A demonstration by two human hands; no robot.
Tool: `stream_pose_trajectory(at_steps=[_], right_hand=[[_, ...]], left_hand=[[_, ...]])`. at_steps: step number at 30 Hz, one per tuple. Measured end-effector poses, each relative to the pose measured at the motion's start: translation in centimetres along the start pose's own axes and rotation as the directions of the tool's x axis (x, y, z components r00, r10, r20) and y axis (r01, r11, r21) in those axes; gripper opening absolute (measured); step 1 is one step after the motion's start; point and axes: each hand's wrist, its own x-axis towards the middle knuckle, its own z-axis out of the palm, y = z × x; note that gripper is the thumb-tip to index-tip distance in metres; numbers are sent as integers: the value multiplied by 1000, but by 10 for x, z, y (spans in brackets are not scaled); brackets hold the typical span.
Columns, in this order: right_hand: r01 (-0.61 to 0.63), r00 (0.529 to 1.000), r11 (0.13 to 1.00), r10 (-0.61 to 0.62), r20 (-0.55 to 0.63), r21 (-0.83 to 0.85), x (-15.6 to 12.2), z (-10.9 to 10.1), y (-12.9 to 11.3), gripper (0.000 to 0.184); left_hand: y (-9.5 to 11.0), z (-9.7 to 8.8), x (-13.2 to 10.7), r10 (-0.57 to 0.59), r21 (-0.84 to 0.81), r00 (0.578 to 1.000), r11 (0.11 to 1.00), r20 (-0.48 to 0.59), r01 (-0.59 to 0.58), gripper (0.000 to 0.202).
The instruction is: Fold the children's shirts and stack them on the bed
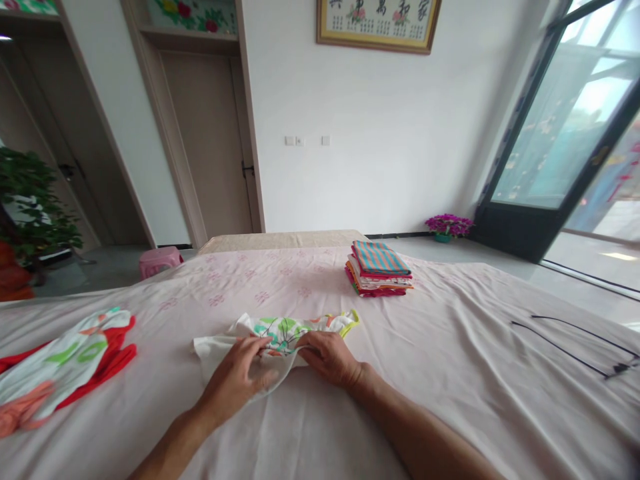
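A white printed cloth (287, 328) with green leaves, thin dark stems and yellow-green trim lies bunched on the covered table before me. My left hand (243, 365) rests at its near left part, thumb and fingers apart on the fabric. Closed around the near edge is my right hand (327, 357), its fingertips partly hidden in the folds. Between both hands, a pale, thin edge of the cloth curves upward. Off to the left lies another leaf-printed white cloth (75, 360) with red parts, out of reach of either hand.
A stack of folded cloths (383, 267), blue-and-orange striped on top, stands beyond my right hand. Dark-framed glasses (575, 347) lie at the right on the pale pink tablecloth (450, 373). A pink stool (160, 262) stands past the table's far left edge.
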Motion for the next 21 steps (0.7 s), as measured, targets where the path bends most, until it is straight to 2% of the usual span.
stream_pose_trajectory(at_steps=[2,4,7,9,13,16,19,21], right_hand=[[25,1000,1000,-25,5,-15,-1,-1,-1,17],[58,998,997,-56,42,-41,-2,-2,-2,15],[116,988,986,-103,116,-116,-2,-3,-2,27],[112,989,974,-90,118,-197,-1,-5,0,29],[-82,997,917,78,-26,-391,2,-13,10,21],[-210,976,861,158,-148,-463,3,-24,22,17],[-283,950,861,190,-249,-422,2,-32,36,15],[-322,921,890,215,-325,-322,3,-35,43,16]], left_hand=[[6,9,-2,43,28,999,999,27,-44,35],[7,11,-2,23,-6,1000,1000,-13,-23,17],[5,3,0,-105,-157,989,984,-102,88,20],[4,-6,2,-197,-258,967,954,-164,151,26],[4,-24,3,-330,-459,900,871,-286,173,33],[2,-35,6,-426,-672,864,726,-268,150,35],[0,-49,11,-508,-810,836,568,-208,144,41],[-1,-60,14,-547,-835,813,530,-203,148,47]])
